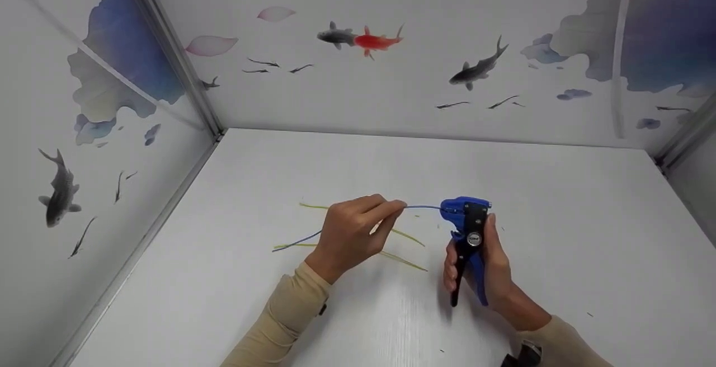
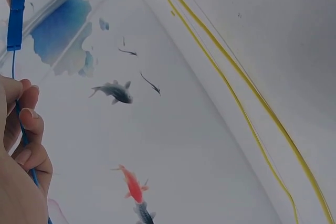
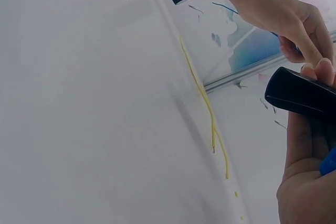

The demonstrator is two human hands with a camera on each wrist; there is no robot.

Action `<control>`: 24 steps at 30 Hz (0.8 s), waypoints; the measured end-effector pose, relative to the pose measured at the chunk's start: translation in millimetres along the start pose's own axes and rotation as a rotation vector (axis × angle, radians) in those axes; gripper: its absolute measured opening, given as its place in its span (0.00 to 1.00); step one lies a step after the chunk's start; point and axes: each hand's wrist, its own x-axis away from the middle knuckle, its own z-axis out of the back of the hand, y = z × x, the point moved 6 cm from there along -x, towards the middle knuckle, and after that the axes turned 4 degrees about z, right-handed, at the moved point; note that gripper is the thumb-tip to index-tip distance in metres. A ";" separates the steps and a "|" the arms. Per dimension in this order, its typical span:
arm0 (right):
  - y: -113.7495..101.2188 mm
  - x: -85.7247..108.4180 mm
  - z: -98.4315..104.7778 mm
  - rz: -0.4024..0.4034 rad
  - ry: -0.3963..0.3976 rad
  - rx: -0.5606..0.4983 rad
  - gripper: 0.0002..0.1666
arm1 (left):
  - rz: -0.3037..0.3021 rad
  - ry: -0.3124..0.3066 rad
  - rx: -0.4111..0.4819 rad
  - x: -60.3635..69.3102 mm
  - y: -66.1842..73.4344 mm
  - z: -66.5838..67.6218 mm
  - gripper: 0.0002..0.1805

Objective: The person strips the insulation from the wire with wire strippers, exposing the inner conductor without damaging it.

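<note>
My left hand (image 1: 358,235) pinches a blue wire (image 1: 422,207) between thumb and fingers; the wire's right end meets the head of a blue and black wire stripper (image 1: 474,224), and its other end trails out to the left. The right hand (image 1: 498,272) grips the tool's handles, with the head pointing left. In the left wrist view the blue wire (image 2: 25,135) runs along the left hand's curled fingers (image 2: 32,124) up to the tool's blue part (image 2: 16,22). A black handle (image 3: 299,93) shows in the right wrist view.
Yellow wires (image 1: 404,261) lie on the white table (image 1: 251,177) beneath and around the left hand. Small scraps (image 1: 442,351) are scattered on the tabletop. Printed walls (image 1: 391,93) with fish pictures stand at the back and left.
</note>
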 end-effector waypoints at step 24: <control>-4.3 -1.1 -3.7 -0.019 -0.024 -0.072 0.52 | -0.002 -0.021 -0.041 1.5 2.1 -4.9 0.05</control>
